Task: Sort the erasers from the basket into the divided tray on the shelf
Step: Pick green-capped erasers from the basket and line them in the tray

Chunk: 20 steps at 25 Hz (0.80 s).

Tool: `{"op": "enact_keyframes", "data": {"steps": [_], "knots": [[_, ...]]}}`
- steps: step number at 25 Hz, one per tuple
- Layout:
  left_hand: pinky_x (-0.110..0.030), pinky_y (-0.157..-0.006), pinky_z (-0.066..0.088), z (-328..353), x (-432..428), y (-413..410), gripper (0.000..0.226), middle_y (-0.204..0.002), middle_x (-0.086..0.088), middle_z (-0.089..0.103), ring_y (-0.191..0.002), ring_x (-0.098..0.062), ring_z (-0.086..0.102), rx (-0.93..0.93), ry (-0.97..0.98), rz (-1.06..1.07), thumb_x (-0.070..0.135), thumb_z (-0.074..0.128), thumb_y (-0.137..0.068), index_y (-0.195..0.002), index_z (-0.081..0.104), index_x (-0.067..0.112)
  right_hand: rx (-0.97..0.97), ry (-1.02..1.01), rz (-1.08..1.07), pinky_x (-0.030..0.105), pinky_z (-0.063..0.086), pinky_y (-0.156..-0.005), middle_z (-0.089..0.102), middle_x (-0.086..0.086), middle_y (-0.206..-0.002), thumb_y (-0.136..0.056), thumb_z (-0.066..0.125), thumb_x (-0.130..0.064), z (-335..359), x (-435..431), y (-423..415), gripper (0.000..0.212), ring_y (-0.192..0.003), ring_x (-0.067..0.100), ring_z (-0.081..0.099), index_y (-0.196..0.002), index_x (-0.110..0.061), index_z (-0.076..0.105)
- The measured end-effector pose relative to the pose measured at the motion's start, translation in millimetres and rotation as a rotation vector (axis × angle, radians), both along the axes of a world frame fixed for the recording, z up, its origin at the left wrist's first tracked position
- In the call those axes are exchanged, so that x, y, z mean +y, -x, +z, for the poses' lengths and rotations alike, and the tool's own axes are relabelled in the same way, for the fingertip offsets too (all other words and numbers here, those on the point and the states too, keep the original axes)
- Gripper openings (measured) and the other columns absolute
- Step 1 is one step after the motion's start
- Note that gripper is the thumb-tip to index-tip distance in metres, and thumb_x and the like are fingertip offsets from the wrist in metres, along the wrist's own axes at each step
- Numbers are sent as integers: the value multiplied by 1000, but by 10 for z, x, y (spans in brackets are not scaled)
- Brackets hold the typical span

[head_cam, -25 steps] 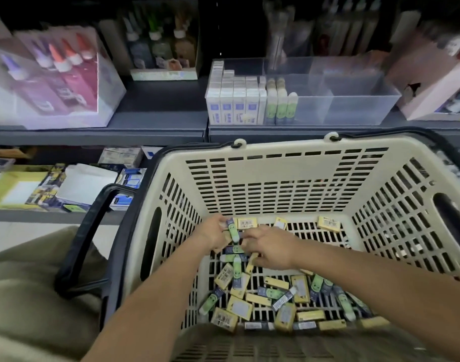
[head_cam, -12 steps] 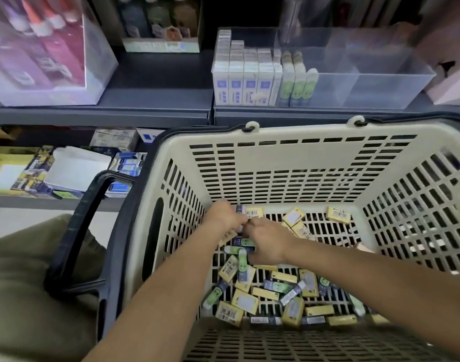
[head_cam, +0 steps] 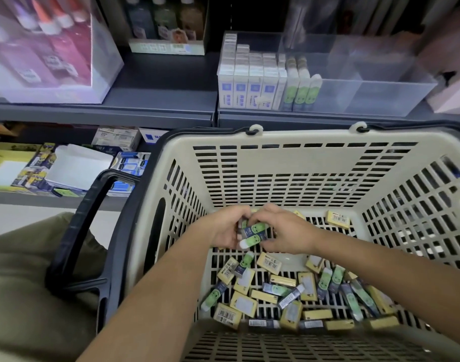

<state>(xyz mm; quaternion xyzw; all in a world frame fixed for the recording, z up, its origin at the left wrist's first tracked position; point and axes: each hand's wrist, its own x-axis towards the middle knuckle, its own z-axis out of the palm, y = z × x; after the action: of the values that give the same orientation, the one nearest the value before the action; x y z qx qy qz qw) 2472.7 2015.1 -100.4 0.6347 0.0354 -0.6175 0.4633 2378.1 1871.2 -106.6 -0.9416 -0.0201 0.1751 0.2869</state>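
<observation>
A beige slotted basket (head_cam: 297,168) stands below the shelf. Several loose erasers (head_cam: 291,291), yellow ones and green-and-navy ones, lie on its floor. Both hands are inside it near the far wall. My left hand (head_cam: 225,228) grips a small stack of green erasers (head_cam: 253,232). My right hand (head_cam: 285,231) pinches the same stack from the right. On the shelf above sits the clear divided tray (head_cam: 380,84), with rows of white-and-blue erasers (head_cam: 247,84) at its left end and three green erasers (head_cam: 302,87) standing beside them. The tray's right compartments hold nothing.
The basket's black handle (head_cam: 85,228) hangs down on the left, over an olive trouser leg (head_cam: 22,283). A clear box of glue bottles (head_cam: 40,50) stands on the shelf to the left. Paper packs and boxes (head_cam: 74,171) fill the lower shelf.
The camera has come nearer the shelf. Both hands have gathered green erasers into a stack held between them and lifted it a little off the basket floor.
</observation>
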Motion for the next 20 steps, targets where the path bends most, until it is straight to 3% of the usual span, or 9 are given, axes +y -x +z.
{"op": "enact_keyframes", "data": {"steps": [2, 4, 6, 9, 13, 16, 20], "knots": [[-33, -64, 58, 19, 32, -10, 35, -87, -7, 64, -79, -19, 65, 115, 24, -53, 45, 44, -94, -94, 59, 13, -39, -91, -74, 20, 41, -74, 45, -12, -105, -76, 70, -24, 40, 17, -5, 45, -91, 4, 48, -110, -33, 42], [-30, -60, 58, 17, 79, -31, 43, -87, -6, 67, -76, -17, 68, 121, -6, -29, 54, 44, -92, -99, 60, 15, -59, -146, -148, 22, 46, -71, 52, -12, -103, -76, 72, -27, 34, 84, -28, 43, -88, 3, 52, -100, -36, 37], [-24, -53, 55, 0, 122, -35, 36, -78, -4, 67, -65, -14, 66, 108, -25, 12, 49, 54, -89, -97, 60, 15, -65, -126, -207, 21, 43, -65, 53, -11, -98, -72, 75, -34, 3, 119, -75, 45, -81, 1, 52, -96, -34, 37], [-17, -43, 47, -44, 137, -63, 25, -70, -5, 62, -58, -12, 57, 105, -2, 192, 36, 64, -86, -87, 60, 11, -30, -54, -320, 33, 48, -74, 52, -8, -99, -69, 76, -45, -91, 109, -124, 49, -87, 12, 53, -99, -26, 42], [-17, -41, 40, -79, 153, -131, 19, -65, -1, 65, -56, -10, 55, 122, 6, 375, 29, 58, -82, -78, 66, 12, 10, 189, -164, 33, 48, -84, 51, 0, -117, -84, 62, -42, -328, 207, -108, 40, -104, 17, 52, -116, -21, 50], [-19, -48, 43, -79, 162, -130, 25, -69, 0, 67, -60, -12, 59, 158, 50, 351, 31, 59, -78, -66, 73, 15, -39, 267, -160, 33, 46, -74, 52, 2, -113, -88, 54, -39, -399, 286, -181, 33, -106, 21, 54, -114, -19, 53], [-18, -44, 46, -135, 163, -124, 43, -71, 0, 69, -63, -12, 61, 112, 11, 358, 48, 68, -77, -49, 71, 16, -11, 240, -224, 26, 40, -59, 59, -2, -99, -83, 57, -35, -291, 166, -152, 16, -85, 16, 55, -91, -21, 54]]}}
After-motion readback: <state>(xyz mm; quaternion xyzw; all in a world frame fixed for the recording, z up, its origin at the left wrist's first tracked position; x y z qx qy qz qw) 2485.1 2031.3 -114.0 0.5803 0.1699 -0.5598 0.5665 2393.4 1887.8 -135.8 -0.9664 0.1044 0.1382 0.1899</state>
